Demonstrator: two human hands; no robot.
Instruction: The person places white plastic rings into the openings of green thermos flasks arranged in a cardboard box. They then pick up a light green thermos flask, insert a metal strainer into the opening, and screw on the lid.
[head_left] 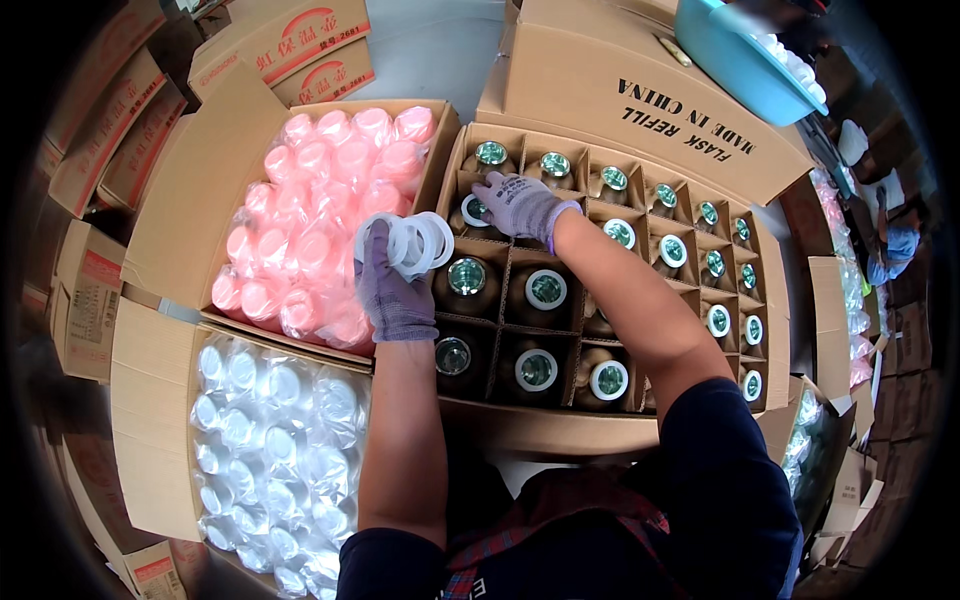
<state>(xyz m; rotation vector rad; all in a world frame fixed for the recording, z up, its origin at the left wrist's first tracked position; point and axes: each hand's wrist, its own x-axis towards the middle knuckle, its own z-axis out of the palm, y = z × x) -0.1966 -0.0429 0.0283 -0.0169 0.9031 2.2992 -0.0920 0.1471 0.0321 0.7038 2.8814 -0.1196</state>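
Note:
My left hand, in a grey-purple knit glove, is closed on a bunch of white plastic rings, held above the left edge of the divided carton. My right hand, gloved alike, reaches across that carton. Its fingertips are closed at a white ring on the neck of a flask refill in the left column, second cell from the back. Glass flask refills with green-tinted, shiny mouths stand upright in the cells. Some have a ring around the mouth, such as one refill; another refill has none.
Left of the divided carton stands a box of pink bagged cups. Nearer me is a box of clear-wrapped white cups. An open cardboard flap and a blue basin are at the back. Stacked cartons line the left.

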